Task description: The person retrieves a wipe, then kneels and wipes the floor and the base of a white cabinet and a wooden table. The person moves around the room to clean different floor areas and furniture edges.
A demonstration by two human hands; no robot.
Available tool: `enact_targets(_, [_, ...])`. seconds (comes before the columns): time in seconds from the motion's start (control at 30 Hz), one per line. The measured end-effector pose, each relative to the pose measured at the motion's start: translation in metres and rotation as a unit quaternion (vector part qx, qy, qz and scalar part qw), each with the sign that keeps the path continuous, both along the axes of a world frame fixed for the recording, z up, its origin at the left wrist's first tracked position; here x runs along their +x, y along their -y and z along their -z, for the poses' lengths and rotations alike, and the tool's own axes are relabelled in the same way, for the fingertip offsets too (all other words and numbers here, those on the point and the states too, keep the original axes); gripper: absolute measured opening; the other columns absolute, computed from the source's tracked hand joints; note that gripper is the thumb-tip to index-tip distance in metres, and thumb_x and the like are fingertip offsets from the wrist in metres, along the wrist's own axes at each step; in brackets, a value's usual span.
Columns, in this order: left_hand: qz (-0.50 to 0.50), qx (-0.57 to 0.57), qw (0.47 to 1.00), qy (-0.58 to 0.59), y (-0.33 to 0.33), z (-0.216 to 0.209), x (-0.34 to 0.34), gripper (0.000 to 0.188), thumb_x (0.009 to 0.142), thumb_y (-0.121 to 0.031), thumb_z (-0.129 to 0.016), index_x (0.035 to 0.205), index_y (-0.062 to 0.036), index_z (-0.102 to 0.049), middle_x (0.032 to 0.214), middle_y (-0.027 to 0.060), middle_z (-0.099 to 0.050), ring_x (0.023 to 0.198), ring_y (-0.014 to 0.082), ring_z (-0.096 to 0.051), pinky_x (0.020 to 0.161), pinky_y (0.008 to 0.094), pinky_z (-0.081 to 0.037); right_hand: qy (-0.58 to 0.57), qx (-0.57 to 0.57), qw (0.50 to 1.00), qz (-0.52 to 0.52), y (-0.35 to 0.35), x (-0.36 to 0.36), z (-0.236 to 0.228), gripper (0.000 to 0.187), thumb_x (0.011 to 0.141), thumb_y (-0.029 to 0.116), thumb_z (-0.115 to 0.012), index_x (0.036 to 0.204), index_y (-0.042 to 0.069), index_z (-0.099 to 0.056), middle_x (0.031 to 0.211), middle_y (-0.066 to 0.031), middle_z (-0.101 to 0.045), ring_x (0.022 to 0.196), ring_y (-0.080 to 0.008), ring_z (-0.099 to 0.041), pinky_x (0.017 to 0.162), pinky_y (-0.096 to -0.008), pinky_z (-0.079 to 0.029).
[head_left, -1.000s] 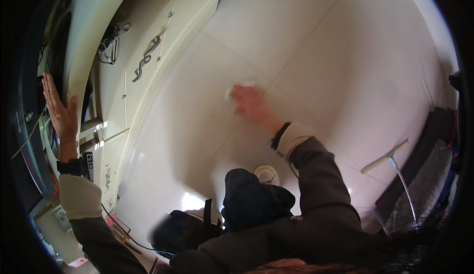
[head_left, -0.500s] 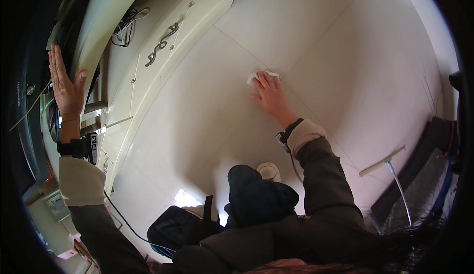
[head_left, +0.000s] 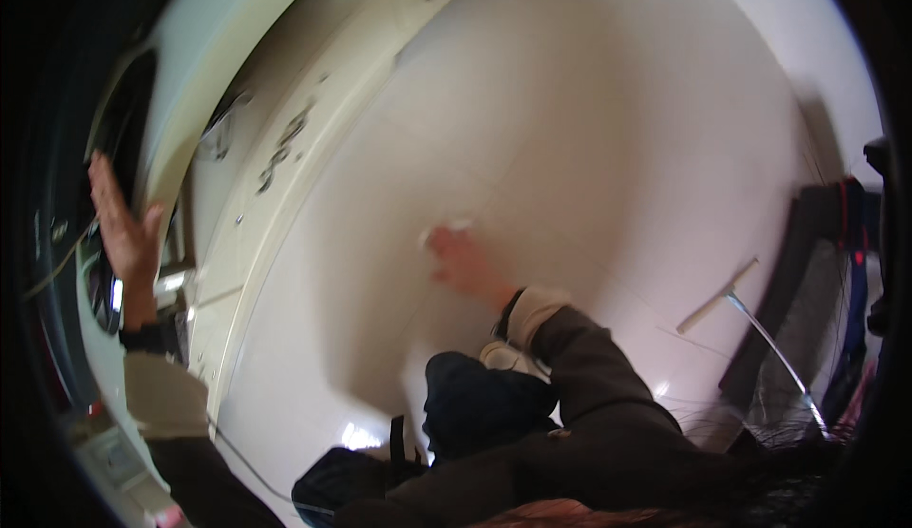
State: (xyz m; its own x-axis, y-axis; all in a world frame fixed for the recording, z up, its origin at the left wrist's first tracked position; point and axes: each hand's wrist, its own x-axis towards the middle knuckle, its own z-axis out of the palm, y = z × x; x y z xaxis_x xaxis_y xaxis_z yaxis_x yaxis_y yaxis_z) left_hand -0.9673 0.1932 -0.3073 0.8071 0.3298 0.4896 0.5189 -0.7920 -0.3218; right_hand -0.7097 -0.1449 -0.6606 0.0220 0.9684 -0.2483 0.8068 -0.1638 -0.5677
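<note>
My right hand (head_left: 465, 267) is low over the pale tiled floor (head_left: 532, 129), smeared by motion. Under and beyond its fingers shows a crumpled white wipe (head_left: 461, 225), pressed to the tiles. My left hand (head_left: 129, 238) is off to the left with its fingers stretched out and thumb apart, holding nothing. It lies against the cream cabinet's top edge (head_left: 169, 157), next to a dark television-like panel (head_left: 57, 176); whether it bears weight there I cannot tell.
A cream drawer front (head_left: 313, 115) with a curly metal handle (head_left: 283, 151) runs along the left. Cables (head_left: 223, 124) lie in the open shelf. At right, a long-handled floor squeegee or mop (head_left: 719, 297) lies near a dark grey padded thing (head_left: 798, 309). My knees and a light shoe (head_left: 503, 357) are below.
My right hand and the wipe have moved left and nearer to me across the tiles. The whole view has shifted a little; my left hand keeps its place by the cabinet.
</note>
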Motion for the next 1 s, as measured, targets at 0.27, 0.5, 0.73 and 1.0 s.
enact_targets(0.27, [-0.045,0.015,0.999,-0.019,0.004,0.0,0.005,0.086,0.085,-0.065,-0.039,0.146,-0.0095,-0.016,0.15,0.0122,-0.019,0.139,0.0321,-0.016,0.113,0.0466,-0.018,0.093,0.173,0.979,0.062,-0.005,0.056,0.023,0.064,0.08,0.04,-0.059,0.134,0.009,-0.041,0.143,-0.0112,-0.034,0.135,-0.0265,-0.027,0.109,-0.0502,-0.02])
enact_targets(0.5, [-0.052,-0.009,0.994,-0.098,-0.004,0.0,0.024,0.09,0.082,-0.072,-0.032,0.145,-0.0088,-0.018,0.15,0.0128,-0.021,0.139,0.0334,-0.017,0.113,0.0479,-0.018,0.242,-0.006,0.914,0.325,0.052,0.248,0.034,0.062,0.089,0.039,-0.047,0.14,0.006,-0.032,0.148,-0.0142,-0.026,0.138,-0.0304,-0.02,0.111,-0.0504,-0.013])
enact_targets(0.73, [-0.077,-0.032,0.99,-0.117,-0.004,0.001,0.019,0.104,0.075,-0.082,-0.028,0.144,-0.0045,-0.02,0.149,0.0156,-0.023,0.138,0.0339,-0.02,0.112,0.0495,-0.014,0.306,-0.093,0.717,0.619,0.199,0.324,0.053,0.067,0.09,0.052,-0.042,0.135,0.004,-0.036,0.141,-0.0207,-0.032,0.131,-0.0366,-0.028,0.097,-0.0559,-0.032])
enact_targets(1.0, [-0.094,-0.066,0.987,-0.112,-0.001,0.0,0.019,0.104,0.075,-0.08,-0.032,0.144,-0.0042,-0.018,0.148,0.0188,-0.022,0.138,0.037,-0.02,0.11,0.0535,-0.015,0.285,-0.089,0.801,0.519,-0.021,0.369,0.057,0.08,0.089,0.062,-0.033,0.143,0.004,-0.024,0.15,-0.0173,-0.02,0.139,-0.0337,-0.015,0.108,-0.0546,-0.013])
